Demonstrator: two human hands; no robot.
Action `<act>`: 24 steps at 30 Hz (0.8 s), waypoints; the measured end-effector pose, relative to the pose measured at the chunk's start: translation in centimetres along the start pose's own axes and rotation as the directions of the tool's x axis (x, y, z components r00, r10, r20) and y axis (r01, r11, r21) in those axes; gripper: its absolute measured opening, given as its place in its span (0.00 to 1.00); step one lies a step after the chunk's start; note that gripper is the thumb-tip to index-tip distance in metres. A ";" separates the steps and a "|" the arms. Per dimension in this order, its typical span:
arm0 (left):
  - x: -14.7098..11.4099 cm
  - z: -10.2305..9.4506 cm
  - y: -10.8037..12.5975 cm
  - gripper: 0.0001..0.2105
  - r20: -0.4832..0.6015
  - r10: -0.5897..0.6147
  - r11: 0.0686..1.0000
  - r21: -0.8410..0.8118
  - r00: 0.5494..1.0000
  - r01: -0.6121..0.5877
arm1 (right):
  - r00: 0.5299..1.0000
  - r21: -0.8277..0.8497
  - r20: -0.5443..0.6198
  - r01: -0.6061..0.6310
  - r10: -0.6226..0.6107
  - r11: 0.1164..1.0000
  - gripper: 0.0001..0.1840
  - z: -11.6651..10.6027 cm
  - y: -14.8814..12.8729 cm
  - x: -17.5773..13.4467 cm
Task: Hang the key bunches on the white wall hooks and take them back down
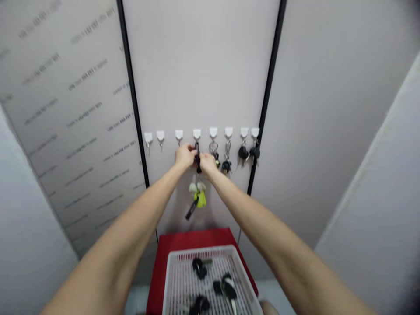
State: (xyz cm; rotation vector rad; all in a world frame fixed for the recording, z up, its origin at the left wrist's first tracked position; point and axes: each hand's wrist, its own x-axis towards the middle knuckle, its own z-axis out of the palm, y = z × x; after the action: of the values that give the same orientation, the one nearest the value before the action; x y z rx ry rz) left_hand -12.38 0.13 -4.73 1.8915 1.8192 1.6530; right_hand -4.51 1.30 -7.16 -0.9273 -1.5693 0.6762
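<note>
My left hand (185, 155) and my right hand (208, 163) meet at a white wall hook (197, 133) in the middle of a row. Both have their fingers closed around a black strap (197, 161) that hangs just below this hook. Whether its ring is over the hook is hidden by my fingers. From the strap dangles a keychain charm (200, 199), yellow-green with pale rounded parts, and a black tag (192, 210). Right of my right hand, bunches of keys (226, 165) hang from other hooks.
Hooks at the left, such as one white hook (160, 135), carry only small metal clips. Below, a white plastic basket (168, 280) with several black-headed keys (226, 286) stands on a red box (197, 237). Black strips (133, 87) run down the wall panels.
</note>
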 end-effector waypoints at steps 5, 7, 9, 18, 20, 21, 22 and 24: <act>-8.1 0.5 -5.2 0.11 0.224 0.008 1.000 -0.028 0.975 -0.001 | 0.986 -0.216 0.000 0.163 -0.167 0.963 0.19 -2.5 3.0 -5.9; -12.8 0.7 -7.7 0.08 0.366 -0.038 0.998 -0.035 0.930 0.054 | 0.961 -0.321 0.197 0.252 -0.196 0.913 0.18 -3.8 5.4 -9.6; -17.3 1.2 -9.6 0.06 0.489 -0.064 0.995 -0.035 0.870 0.093 | 0.891 -0.379 0.451 0.239 -0.048 0.894 0.13 -4.8 8.1 -13.4; -24.5 3.4 -12.0 0.12 0.772 0.011 0.923 0.237 0.635 -0.304 | 0.683 -0.519 0.693 0.248 0.232 0.818 0.12 -3.7 14.2 -20.7; -24.5 3.2 -12.3 0.11 0.781 0.003 0.914 0.251 0.624 -0.318 | 0.662 -0.528 0.711 0.282 0.235 0.801 0.12 -3.1 14.0 -21.1; -24.5 3.1 -12.4 0.10 0.780 0.001 0.917 0.249 0.626 -0.312 | 0.660 -0.541 0.712 0.300 0.239 0.786 0.12 -2.9 13.9 -21.3; -24.5 3.0 -12.5 0.09 0.778 0.003 0.923 0.239 0.629 -0.300 | 0.664 -0.559 0.707 0.315 0.242 0.767 0.12 -2.7 13.9 -21.5; -24.4 2.7 -12.8 0.08 0.765 0.012 0.945 0.202 0.644 -0.258 | 0.680 -0.591 0.689 0.331 0.249 0.735 0.12 -2.5 13.9 -21.9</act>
State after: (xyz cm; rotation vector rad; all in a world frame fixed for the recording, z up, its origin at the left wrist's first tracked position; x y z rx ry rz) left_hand -13.17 -12.23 -29.54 2.3632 1.5944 0.4014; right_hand 1.88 -10.14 -29.62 -1.2177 -2.7041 0.4306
